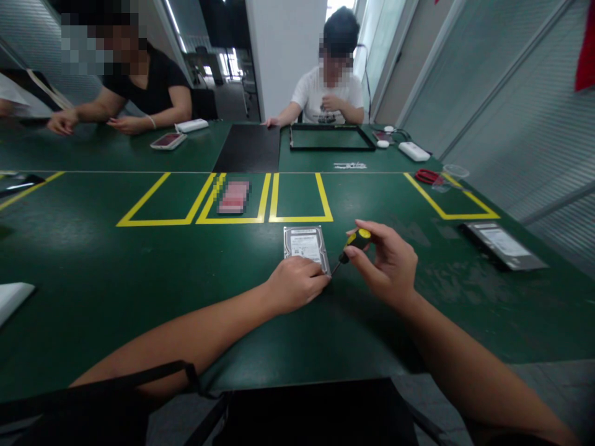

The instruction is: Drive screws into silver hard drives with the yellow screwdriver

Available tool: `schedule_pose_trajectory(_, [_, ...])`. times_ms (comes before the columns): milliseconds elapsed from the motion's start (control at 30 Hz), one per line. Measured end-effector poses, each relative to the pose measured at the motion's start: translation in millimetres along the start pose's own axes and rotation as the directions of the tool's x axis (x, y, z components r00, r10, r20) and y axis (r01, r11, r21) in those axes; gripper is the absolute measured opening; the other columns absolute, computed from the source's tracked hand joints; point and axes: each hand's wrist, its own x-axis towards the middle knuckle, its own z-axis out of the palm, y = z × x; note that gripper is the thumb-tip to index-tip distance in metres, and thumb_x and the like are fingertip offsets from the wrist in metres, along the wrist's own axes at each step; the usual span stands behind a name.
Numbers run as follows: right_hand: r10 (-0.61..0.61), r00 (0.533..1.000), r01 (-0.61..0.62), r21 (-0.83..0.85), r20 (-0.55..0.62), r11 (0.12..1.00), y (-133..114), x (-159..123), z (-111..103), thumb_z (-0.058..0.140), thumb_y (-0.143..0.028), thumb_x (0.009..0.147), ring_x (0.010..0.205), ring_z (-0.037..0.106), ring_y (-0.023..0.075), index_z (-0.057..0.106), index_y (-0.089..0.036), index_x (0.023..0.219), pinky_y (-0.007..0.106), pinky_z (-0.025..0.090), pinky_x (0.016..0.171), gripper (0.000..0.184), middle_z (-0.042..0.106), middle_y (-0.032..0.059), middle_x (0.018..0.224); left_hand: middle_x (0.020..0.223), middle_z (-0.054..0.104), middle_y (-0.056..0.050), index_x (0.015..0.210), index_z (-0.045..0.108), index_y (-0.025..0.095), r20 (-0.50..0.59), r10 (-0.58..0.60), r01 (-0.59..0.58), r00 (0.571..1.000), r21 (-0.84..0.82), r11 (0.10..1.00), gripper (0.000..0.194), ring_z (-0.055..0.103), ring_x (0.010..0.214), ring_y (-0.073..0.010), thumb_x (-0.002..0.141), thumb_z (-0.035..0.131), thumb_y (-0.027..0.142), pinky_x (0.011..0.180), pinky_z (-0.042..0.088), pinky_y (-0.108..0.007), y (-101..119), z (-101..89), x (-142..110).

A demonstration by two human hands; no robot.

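A silver hard drive [304,241] with a white label lies on the green table [209,260] in front of me. My left hand [297,285] grips its near end, the fingers curled over the edge and covering part of the label. In my right hand [385,260] is a short screwdriver [357,240] with a yellow and black handle, held between thumb and fingers. Its thin shaft slants down to the left, and the tip is at the drive's near right corner, by my left fingertips. Whether the tip sits in a screw is too small to tell.
Yellow tape outlines [301,218] mark the table beyond the drive. A second drive-like metal unit [506,246] lies at right, near a red cable [428,176]. Across the table, two people sit by a black panel [248,148] and a black frame [332,148].
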Motion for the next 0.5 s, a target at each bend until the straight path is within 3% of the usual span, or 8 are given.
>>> schedule_pose_trajectory(267, [0.066,0.986,-0.074,-0.043,-0.151,0.996,9.1,2.8,-2.8,0.069,-0.033,0.089,0.089,0.064,0.0171,0.061,-0.022,0.126,0.035,0.054,0.08,0.039,0.066,0.0053,0.105,0.078,0.068,-0.003,0.091,0.072,0.02,0.003,-0.006,0.006,1.0,-0.032,0.999,0.021,0.066,0.072,-0.0154,0.095,0.052,0.025,0.065,0.051,-0.028,0.2,1.4,-1.3])
schedule_pose_trajectory(400, [0.009,0.99,-0.027,-0.128,-0.14,0.991,14.8,5.1,-0.2,0.067,-0.032,0.091,0.078,0.062,0.0122,0.06,-0.022,0.12,0.027,0.052,0.07,0.032,0.069,0.0031,0.106,0.078,0.068,-0.002,0.087,0.071,0.019,-0.001,-0.014,0.014,1.0,-0.036,0.999,0.021,0.066,0.072,-0.0155,0.095,0.053,0.024,0.064,0.051,-0.029,1.4,0.9,-1.2])
schedule_pose_trajectory(500, [-0.051,0.996,0.035,-0.215,-0.069,0.976,20.4,6.4,2.8,0.064,-0.031,0.094,0.075,0.063,0.0106,0.058,-0.021,0.117,0.024,0.051,0.067,0.026,0.07,0.0021,0.108,0.076,0.067,-0.001,0.085,0.07,0.019,-0.005,-0.007,0.007,1.0,-0.023,1.0,0.022,0.065,0.07,-0.0158,0.096,0.052,0.024,0.063,0.05,-0.03,1.7,-0.7,-0.4])
